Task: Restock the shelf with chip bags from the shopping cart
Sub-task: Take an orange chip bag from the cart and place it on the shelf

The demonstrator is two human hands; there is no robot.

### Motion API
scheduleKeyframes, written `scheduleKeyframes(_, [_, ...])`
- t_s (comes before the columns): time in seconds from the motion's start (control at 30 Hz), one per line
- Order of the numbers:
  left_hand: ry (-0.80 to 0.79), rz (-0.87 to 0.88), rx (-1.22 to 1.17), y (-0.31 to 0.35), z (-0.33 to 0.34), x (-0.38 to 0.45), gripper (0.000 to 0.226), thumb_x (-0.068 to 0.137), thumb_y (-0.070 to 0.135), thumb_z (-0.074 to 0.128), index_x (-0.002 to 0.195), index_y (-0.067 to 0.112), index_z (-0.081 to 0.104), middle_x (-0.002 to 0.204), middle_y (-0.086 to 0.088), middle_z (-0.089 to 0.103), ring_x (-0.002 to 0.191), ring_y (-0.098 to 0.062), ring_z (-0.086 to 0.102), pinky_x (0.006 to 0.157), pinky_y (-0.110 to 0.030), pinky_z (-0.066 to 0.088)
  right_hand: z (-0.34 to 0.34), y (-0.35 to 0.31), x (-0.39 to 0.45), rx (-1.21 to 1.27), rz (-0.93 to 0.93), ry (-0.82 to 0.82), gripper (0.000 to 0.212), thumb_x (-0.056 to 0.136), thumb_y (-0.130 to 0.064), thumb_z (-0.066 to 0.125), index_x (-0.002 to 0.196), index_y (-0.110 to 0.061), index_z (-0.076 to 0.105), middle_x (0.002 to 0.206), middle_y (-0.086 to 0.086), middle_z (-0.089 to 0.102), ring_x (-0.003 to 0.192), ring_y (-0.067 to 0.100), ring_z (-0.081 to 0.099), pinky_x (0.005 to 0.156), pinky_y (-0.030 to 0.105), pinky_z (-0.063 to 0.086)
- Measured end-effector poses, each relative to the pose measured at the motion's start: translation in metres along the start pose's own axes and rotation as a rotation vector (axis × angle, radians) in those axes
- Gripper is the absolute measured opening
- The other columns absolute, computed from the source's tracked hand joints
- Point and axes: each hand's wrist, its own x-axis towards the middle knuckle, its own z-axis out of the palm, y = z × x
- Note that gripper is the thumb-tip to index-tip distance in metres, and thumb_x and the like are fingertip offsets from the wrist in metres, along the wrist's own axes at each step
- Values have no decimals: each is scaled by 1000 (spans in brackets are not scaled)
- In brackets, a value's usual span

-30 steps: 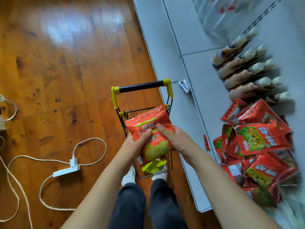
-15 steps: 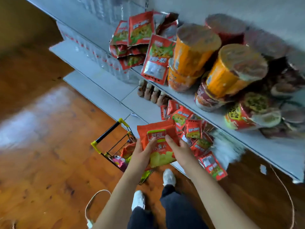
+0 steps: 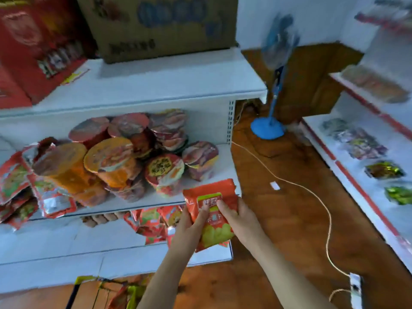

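Note:
An orange-red chip bag (image 3: 211,197) with a green label is held upright in front of the right end of the white shelf (image 3: 138,202). My left hand (image 3: 189,226) grips its left edge with the thumb across the front. My right hand (image 3: 238,219) grips its right side, thumb on the label. The shopping cart (image 3: 93,291) shows at the bottom left with more bags inside, partly cut off by the frame.
Noodle cups (image 3: 116,159) crowd the middle shelf, with red snack packets (image 3: 20,186) at the left and more (image 3: 153,221) on the shelf below. A cardboard box (image 3: 156,25) sits on top. A blue fan (image 3: 269,128), a white cord (image 3: 312,192) and another rack (image 3: 367,152) lie to the right.
Both hands lifted the chip bag out of the cart and up to the middle shelf's right end. The view swung from the floor and cart up to the shelves.

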Motion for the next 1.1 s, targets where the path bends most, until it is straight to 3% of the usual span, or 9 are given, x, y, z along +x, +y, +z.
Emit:
scheduleKeyframes(0.13, [-161, -26, 32, 24, 114, 16, 25, 92, 43, 60, 115, 33, 59, 104, 5, 74, 87, -11, 75, 71, -24, 60, -113, 26, -7, 77, 29, 124, 49, 79, -62, 66, 117, -33, 55, 105, -15, 70, 88, -3, 68, 72, 12, 54])
scheduleKeyframes(0.23, [-313, -42, 27, 36, 207, 27, 36, 90, 42, 60, 124, 31, 57, 110, -1, 75, 97, -21, 74, 86, -39, 60, -201, 51, -11, 140, 43, 258, 47, 78, -61, 68, 114, -34, 54, 104, -17, 68, 87, -3, 67, 68, 11, 54])
scheduleKeyframes(0.33, [-458, -16, 44, 38, 294, 37, 40, 90, 41, 61, 129, 30, 55, 114, 1, 74, 103, -21, 72, 79, -34, 61, -281, 78, -15, 218, 51, 402, 58, 73, -63, 70, 119, -31, 56, 111, -9, 71, 91, 3, 70, 77, 21, 59])
scheduleKeyframes(0.47, [-629, -62, 172, 39, 389, 47, 63, 72, 59, 67, 129, 37, 51, 115, 13, 71, 103, -9, 71, 83, -28, 57, -370, 107, -21, 260, 86, 594, 52, 79, -60, 67, 121, -32, 55, 109, -12, 68, 92, 2, 68, 71, 14, 54])
scheduleKeyframes(0.57, [-679, -95, 237, 39, 448, 64, 71, 66, 67, 71, 128, 39, 49, 120, 13, 68, 105, -8, 69, 93, -31, 56, -421, 125, -16, 272, 147, 651, 43, 78, -66, 64, 110, -40, 51, 103, -18, 65, 90, 2, 67, 71, 17, 54])
scheduleKeyframes(0.67, [-717, -86, 225, 39, 500, 85, 61, 66, 56, 71, 121, 35, 54, 113, 11, 71, 99, -8, 72, 86, -29, 58, -459, 141, 0, 310, 181, 722, 35, 81, -61, 63, 105, -41, 49, 96, -22, 61, 84, -3, 62, 62, 12, 47])
scheduleKeyframes(0.83, [-767, -134, 254, 43, 578, 149, 61, 69, 53, 70, 124, 31, 52, 119, 4, 70, 101, -16, 72, 92, -39, 58, -517, 161, 50, 338, 247, 831, 62, 78, -65, 63, 129, -32, 52, 113, -10, 68, 96, 8, 68, 84, 26, 57])
scheduleKeyframes(1.0, [-843, -76, 283, 68, 671, 229, 50, 80, 45, 69, 124, 27, 52, 113, 6, 69, 97, -14, 72, 84, -32, 60, -589, 152, 115, 347, 214, 924, 64, 74, -68, 67, 128, -36, 53, 114, -13, 69, 98, 5, 68, 89, 31, 57])
scheduleKeyframes(1.1, [-916, -32, 311, 98, 721, 274, 61, 72, 50, 72, 125, 24, 55, 114, 2, 71, 99, -16, 72, 86, -37, 60, -636, 137, 152, 315, 206, 994, 70, 65, -76, 67, 124, -39, 55, 114, -14, 69, 101, 4, 67, 91, 37, 56])
